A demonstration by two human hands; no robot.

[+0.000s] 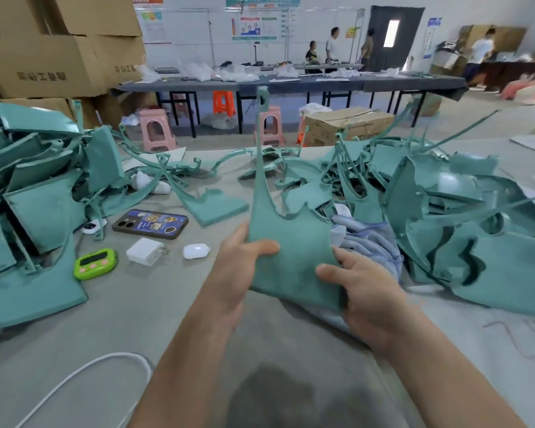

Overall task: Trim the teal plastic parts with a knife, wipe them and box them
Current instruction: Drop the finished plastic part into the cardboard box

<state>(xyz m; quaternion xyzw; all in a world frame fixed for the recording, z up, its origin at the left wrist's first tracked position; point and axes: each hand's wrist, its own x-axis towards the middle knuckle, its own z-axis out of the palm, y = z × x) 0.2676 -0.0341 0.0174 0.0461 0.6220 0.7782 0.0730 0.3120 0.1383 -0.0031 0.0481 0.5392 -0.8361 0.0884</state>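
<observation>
Head view: I hold one teal part (291, 230) upright between both hands. My left hand (233, 270) grips its lower left edge, with my left thumb (261, 247) pressed flat on the front face and the other fingers curled out of sight behind. My right hand (368, 291) pinches the lower right corner the same way, right thumb (326, 270) in front. The part's broad base sits between my two thumbs, and its thin stem rises well above my fingertips.

I judge this to be the checking or wiping step, since no knife shows. To do it well I should grip only the edges, tilt the face to the light and look along the curved cut-outs for leftover flash.

A grey-blue cloth (368, 239) lies just beyond my right fingers, behind the part. More teal parts are heaped in a left pile (37, 196), well out from my left fingers, and a right pile (445, 211) past the cloth.
</observation>
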